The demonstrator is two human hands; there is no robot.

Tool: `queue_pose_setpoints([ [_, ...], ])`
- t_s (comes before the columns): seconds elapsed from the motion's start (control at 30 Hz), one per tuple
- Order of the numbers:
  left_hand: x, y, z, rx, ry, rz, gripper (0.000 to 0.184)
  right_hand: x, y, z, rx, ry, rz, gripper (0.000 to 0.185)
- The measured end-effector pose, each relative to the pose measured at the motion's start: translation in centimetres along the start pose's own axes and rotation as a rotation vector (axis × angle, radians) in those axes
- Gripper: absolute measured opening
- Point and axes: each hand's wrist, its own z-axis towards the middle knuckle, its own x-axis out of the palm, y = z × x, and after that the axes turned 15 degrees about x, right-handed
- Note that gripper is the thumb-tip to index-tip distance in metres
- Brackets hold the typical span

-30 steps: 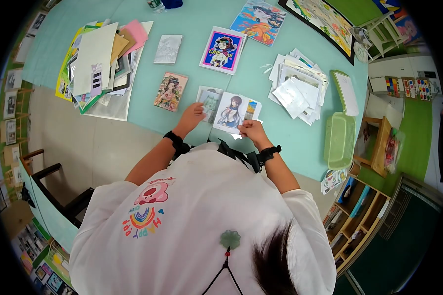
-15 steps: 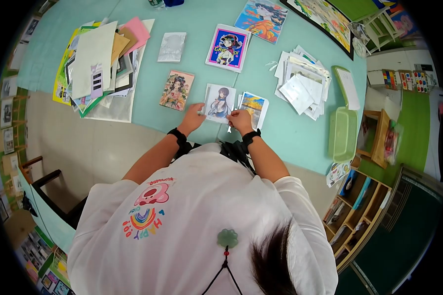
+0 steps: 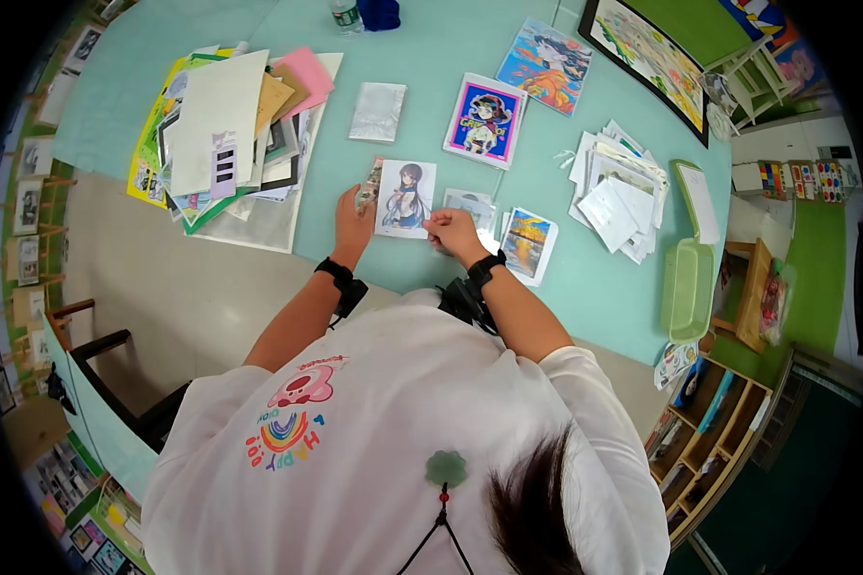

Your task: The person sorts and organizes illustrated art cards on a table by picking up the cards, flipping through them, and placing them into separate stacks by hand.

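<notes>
My right hand [image 3: 455,233] pinches the lower right edge of a picture card [image 3: 406,198] showing a long-haired anime figure. Around the left edge of a floral picture card [image 3: 371,180] curls my left hand [image 3: 355,218], its thumb side close to the anime card. The anime card covers most of the floral one. Partly under my right hand lies a pale grey picture card [image 3: 470,203] in a clear sleeve. A yellow and blue landscape card [image 3: 527,244] sits to the right of that hand.
A big paper pile [image 3: 216,144] lies left. Farther back are a silvery packet [image 3: 378,112], a blue and pink picture [image 3: 485,121] and an orange and blue picture [image 3: 545,65]. White sheets [image 3: 618,196] and a green basket [image 3: 688,289] are at right; a bottle [image 3: 345,14] stands at the far edge.
The anime card has moved left over the floral card, with both hands going along. A grey card now shows where it lay. The whole view has shifted slightly.
</notes>
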Motion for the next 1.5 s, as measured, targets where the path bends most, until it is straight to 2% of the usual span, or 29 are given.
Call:
queue_pose_setpoints([
  [0.1, -1.1, 3.0, -0.5, 0.05, 0.064, 0.023, 0.042, 1.8, 0.3, 1.9, 0.017, 0.016, 0.004, 0.012],
  [0.2, -1.3, 4.1, -1.4, -0.169, 0.215, -0.198, 0.045, 3.0, -0.1, 3.8, 0.089, -0.031, 0.001, 0.014],
  [0.3, -1.9, 3.4, -2.1, 0.053, 0.242, -0.091, 0.049, 3.7, -0.3, 4.3, 0.146, -0.069, -0.023, 0.016],
  [0.37, -2.3, 2.5, -2.0, 0.1, 0.259, -0.065, 0.05, 3.9, -0.1, 4.3, 0.171, -0.097, -0.102, 0.016],
  [0.47, -2.4, 2.3, -1.9, 0.129, 0.303, 0.014, 0.054, 3.8, -0.2, 5.0, 0.031, -0.172, -0.446, 0.019],
  [0.67, -2.6, 1.7, -1.7, 0.201, 0.325, 0.145, 0.054, 4.0, -1.2, 6.7, -0.125, -0.247, -0.771, 0.026],
  [0.73, -1.8, 2.7, -1.7, 0.296, 0.332, 0.156, 0.056, 3.6, -2.2, 7.0, -0.222, -0.259, -0.717, 0.029],
  [0.77, -1.6, 3.6, -2.0, 0.356, 0.319, 0.161, 0.057, 3.1, -1.4, 5.8, -0.171, -0.23, -0.607, 0.028],
  [0.83, -1.5, 3.2, -1.6, 0.279, 0.342, 0.153, 0.056, 0.0, -0.9, 3.7, -0.11, -0.196, -0.346, 0.026],
  [0.9, -1.7, 0.3, -0.6, 0.194, 0.234, 0.127, 0.054, -3.1, -1.1, 2.7, -0.086, -0.173, -0.048, 0.024],
  [0.93, -2.0, -0.6, 0.1, 0.15, 0.175, 0.119, 0.054, -5.6, -0.6, 1.1, -0.038, -0.227, 0.005, 0.02],
  [0.97, -1.8, -1.7, 0.8, 0.159, 0.176, 0.084, 0.053, -8.9, -1.0, 0.6, -0.077, -0.367, -0.09, 0.02],
  [1.03, -0.4, -3.7, 2.2, 0.173, 0.17, 0.017, 0.051, -16.0, -4.2, 0.0, -0.147, -0.821, -0.113, 0.021],
  [1.07, 0.8, -4.2, 2.8, 0.236, 0.189, -0.013, 0.05, -20.3, -6.3, -0.1, -0.132, -0.963, -0.08, 0.02],
  [1.13, 3.8, -5.2, 4.1, 0.366, 0.229, -0.072, 0.05, -25.9, -7.4, -3.6, -0.068, -1.33, -0.032, 0.035],
  [1.17, 5.0, -6.5, 4.6, 0.371, 0.29, -0.114, 0.049, -28.1, -7.9, -4.5, -0.056, -1.444, 0.145, 0.048],
  [1.2, 6.5, -8.2, 4.8, 0.373, 0.351, -0.156, 0.048, -31.2, -10.6, -3.4, -0.01, -1.522, 0.279, 0.052],
  [1.3, 10.3, -12.7, 4.2, 0.394, 0.526, -0.242, 0.047, -32.1, -7.9, -7.3, 0.05, -1.107, 0.816, 0.062],
  [1.33, 11.4, -14.0, 3.9, 0.402, 0.583, -0.264, 0.047, -31.9, -7.0, -8.1, 0.077, -1.041, 0.87, 0.047],
  [1.43, 14.2, -16.7, 2.5, 0.279, 0.793, -0.325, 0.047, -32.3, -7.7, -8.4, -0.035, -0.819, 0.823, 0.031],
  [1.5, 15.6, -18.0, 1.8, 0.181, 0.832, -0.428, 0.044, -31.4, -7.7, -8.7, -0.094, -0.852, 0.773, 0.017],
])
